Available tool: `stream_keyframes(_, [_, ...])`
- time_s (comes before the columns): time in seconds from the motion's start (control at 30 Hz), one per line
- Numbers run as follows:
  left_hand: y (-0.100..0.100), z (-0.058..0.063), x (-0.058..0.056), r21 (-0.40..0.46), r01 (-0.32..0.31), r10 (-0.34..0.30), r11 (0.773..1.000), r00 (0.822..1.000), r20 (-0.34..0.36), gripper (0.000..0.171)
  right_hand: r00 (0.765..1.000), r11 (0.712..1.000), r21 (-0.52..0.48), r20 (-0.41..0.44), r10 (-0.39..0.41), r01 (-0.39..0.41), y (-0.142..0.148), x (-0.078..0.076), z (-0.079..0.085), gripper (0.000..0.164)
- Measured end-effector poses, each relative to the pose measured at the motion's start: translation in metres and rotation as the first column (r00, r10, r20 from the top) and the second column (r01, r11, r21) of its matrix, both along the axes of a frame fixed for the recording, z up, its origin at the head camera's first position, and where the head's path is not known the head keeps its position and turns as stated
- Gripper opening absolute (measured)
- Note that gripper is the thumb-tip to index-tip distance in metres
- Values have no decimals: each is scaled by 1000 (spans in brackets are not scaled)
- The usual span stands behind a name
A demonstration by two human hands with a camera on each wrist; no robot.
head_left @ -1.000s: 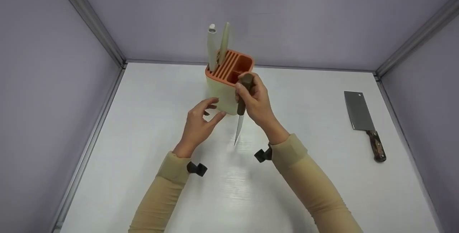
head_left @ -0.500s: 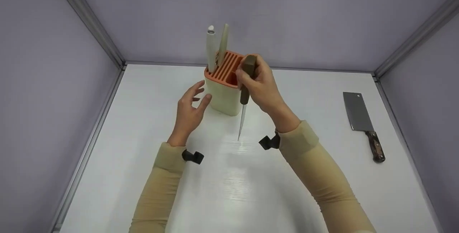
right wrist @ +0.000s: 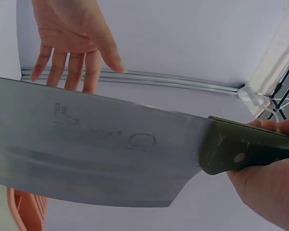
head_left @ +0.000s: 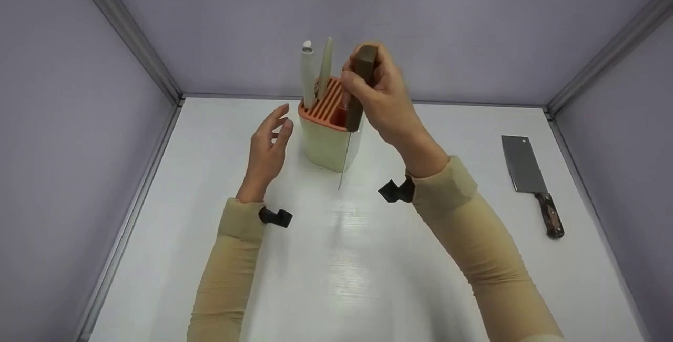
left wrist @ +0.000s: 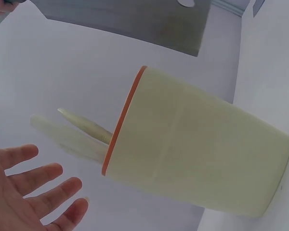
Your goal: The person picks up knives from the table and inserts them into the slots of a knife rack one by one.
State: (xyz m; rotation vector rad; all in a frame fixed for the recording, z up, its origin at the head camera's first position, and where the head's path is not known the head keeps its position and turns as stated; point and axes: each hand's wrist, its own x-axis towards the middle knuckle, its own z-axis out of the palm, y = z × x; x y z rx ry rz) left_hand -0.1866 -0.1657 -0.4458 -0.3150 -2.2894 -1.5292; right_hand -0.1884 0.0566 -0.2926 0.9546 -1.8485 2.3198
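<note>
My right hand (head_left: 386, 94) grips the brown handle of a cleaver (right wrist: 111, 144) above the front right of a knife holder (head_left: 326, 147). In the head view the blade hangs downward, almost edge-on, in front of the holder; the left wrist view shows a hole near its end. The holder is pale green with an orange slotted top and stands upright. Two knives stand in its left slots, one with a white handle (head_left: 308, 79), one with a pale green handle (head_left: 326, 68); their blades are hidden. My left hand (head_left: 267, 152) hovers left of the holder, fingers spread, holding nothing.
A second cleaver (head_left: 526, 166) with a dark mottled handle lies on the right of the white table (head_left: 347, 279). Grey-lilac walls (head_left: 447, 31) enclose the back and sides, the rear one close behind the holder.
My right hand has raised the cleaver up and away from me, turning the blade nearly edge-on. My left hand has drawn back from the holder's front to its left side.
</note>
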Motion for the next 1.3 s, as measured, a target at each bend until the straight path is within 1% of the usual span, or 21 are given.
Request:
stream_keyframes(0.1, [-2,3,-2,3,-4,4,1000,1000,10,69,1000,1000,-31,8,-2,3,-3,-2,14,17])
stream_keyframes(0.23, [-3,6,-6,-2,-11,11,1000,1000,11,71,999,998,-60,-39,-10,8,-6,-6,30,15])
stream_keyframes(0.33, [-4,8,-8,-6,-13,13,1000,1000,-1,72,996,996,-82,-84,-31,24,-8,-13,36,13])
stream_keyframes(0.5, [-4,12,-12,-7,-13,13,1000,1000,-13,68,989,992,-105,-118,-84,72,-14,-26,40,14])
stream_keyframes(0.6, [-2,15,-14,-2,-12,12,1000,1000,-10,70,986,989,-115,-127,-109,94,-16,-34,41,16])
stream_keyframes(0.67, [-1,16,-15,3,-9,9,1000,1000,-8,68,983,986,-124,-132,-128,111,-17,-39,41,18])
stream_keyframes(0.83, [2,21,-19,10,-3,3,1000,1000,5,53,973,978,-141,-156,-172,151,-21,-52,40,18])
stream_keyframes(0.93, [3,23,-21,14,-3,3,1000,1000,10,47,966,975,-142,-170,-197,173,-24,-59,39,18])
stream_keyframes(1.07, [4,26,-24,12,-6,5,1000,1000,12,47,956,973,-123,-197,-219,198,-28,-68,33,18])
stream_keyframes(1.27, [5,26,-25,16,6,-6,1000,1000,11,48,944,975,-99,-247,-220,201,-33,-78,20,18])
stream_keyframes(1.3, [5,25,-26,17,9,-9,1000,1000,6,48,939,975,-95,-266,-218,200,-34,-79,19,17])
